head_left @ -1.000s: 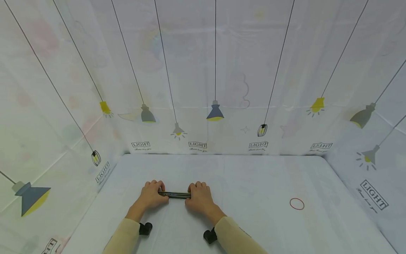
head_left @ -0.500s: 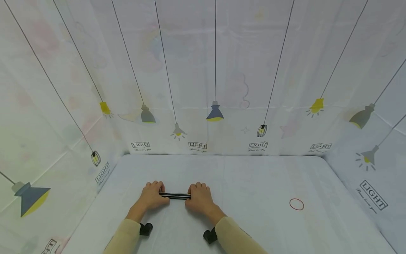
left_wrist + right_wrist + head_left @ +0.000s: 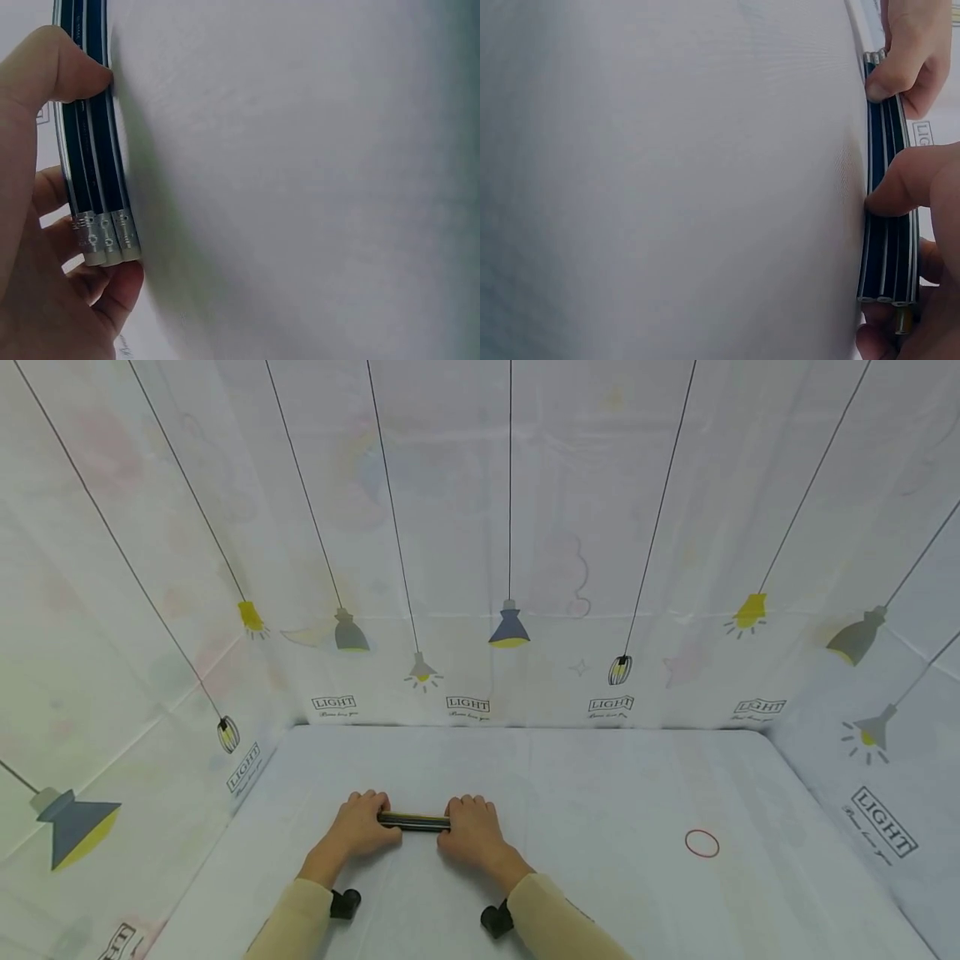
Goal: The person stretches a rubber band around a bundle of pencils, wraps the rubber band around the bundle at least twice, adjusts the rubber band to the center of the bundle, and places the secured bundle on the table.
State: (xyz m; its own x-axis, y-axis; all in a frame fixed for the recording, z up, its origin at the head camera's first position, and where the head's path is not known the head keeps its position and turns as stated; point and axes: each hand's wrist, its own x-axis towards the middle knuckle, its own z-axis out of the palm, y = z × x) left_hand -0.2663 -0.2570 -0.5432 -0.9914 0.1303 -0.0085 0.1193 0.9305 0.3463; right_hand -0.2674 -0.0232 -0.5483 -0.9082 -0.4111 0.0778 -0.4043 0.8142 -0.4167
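Observation:
A bundle of several dark, silver-striped pencils (image 3: pixel 414 822) lies sideways between my two hands, low over the table. In the left wrist view, the pencils (image 3: pixel 97 161) end in silver ferrules with white erasers. My left hand (image 3: pixel 358 823) grips that end, its thumb across the shafts and fingers behind and under the erasers. My right hand (image 3: pixel 472 831) grips the opposite end; its thumb presses the side of the pencils (image 3: pixel 876 259) in the right wrist view. A small brassy-yellow tip (image 3: pixel 904 321) sticks out past the flat ends there. Much of the fingers behind the bundle is hidden.
On the right of the white-covered table (image 3: pixel 592 827) lies a thin red loop (image 3: pixel 702 843), like a rubber band. White sheets printed with lamps surround the table at the back and sides. A black wrist camera (image 3: pixel 346 904) sits by the left sleeve, another (image 3: pixel 497 920) by the right.
The bundle has turned slightly between my hands, so its visible faces and stripes differ, with a yellowish line now along its top. Both hands keep their hold and have barely moved.

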